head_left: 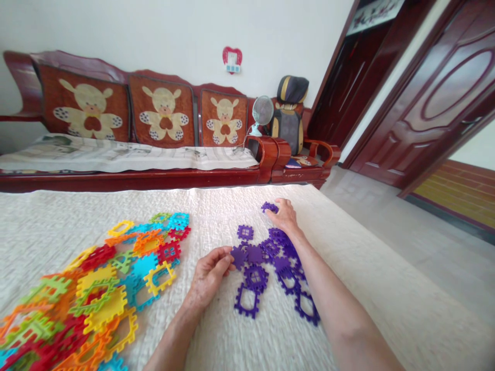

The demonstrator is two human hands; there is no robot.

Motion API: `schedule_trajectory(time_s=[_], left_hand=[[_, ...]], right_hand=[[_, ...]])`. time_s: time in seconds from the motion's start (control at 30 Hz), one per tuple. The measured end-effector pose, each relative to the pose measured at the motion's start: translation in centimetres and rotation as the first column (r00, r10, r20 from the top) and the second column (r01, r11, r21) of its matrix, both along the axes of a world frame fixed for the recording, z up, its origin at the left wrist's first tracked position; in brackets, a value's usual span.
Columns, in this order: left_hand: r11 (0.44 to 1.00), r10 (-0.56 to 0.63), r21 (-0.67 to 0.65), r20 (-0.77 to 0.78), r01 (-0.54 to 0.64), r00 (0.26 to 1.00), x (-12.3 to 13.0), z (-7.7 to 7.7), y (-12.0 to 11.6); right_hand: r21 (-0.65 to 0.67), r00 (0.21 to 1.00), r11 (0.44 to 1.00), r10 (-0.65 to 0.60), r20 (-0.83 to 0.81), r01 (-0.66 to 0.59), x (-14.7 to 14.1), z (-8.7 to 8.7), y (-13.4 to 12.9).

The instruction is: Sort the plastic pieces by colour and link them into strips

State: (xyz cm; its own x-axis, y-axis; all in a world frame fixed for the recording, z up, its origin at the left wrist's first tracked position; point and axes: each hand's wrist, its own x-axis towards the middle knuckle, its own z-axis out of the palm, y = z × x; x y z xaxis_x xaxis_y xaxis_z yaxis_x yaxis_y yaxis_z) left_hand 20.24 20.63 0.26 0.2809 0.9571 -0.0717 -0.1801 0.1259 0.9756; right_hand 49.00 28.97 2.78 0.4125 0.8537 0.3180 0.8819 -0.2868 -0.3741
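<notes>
The left hand pinches with nearly closed fingers the left edge of a solid purple tile, which lies directly to their right, on the table. The right hand, farther forward, has bent fingers, little open, around a small purple piece, its longer side running across. I can read no brand or label.

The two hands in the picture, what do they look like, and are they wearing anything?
Both the left hand and the right hand are bare, with no gloves. I can't see any ring, watch or bracelet on them. The left forearm and the right forearm are bare too, with no sleeves in view.
</notes>
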Motion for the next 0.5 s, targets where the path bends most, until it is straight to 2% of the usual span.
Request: schedule_trajectory(time_s=[0.1,0.17,0.3,0.5], left_hand=[[1.0,-0.005,0.005,0.001,0.005,1.0,-0.1,-0.1,0.0],[1.0,0.002,-0.003,-0.001,-0.002,1.0,0.0,-0.1,0.0],[1.0,0.008,-0.02,0.0,-0.008,1.0,0.1,0.2,-0.1],[1.0,0.005,-0.026,0.018,-0.004,1.0,0.0,0.4,-0.1]], right_hand=[[-0.144,0.977,0.971,0.204,0.067,-0.193,-0.3,0.9,1.7],[-0.27,0.959,0.93,0.276,0.065,-0.249,-0.3,1.3,2.9],[-0.371,0.952,0.889,0.303,0.037,-0.268,0.1,1.3,3.9],[-0.34,0.958,0.905,0.285,0.037,-0.256,0.8,0.4,3.6]])
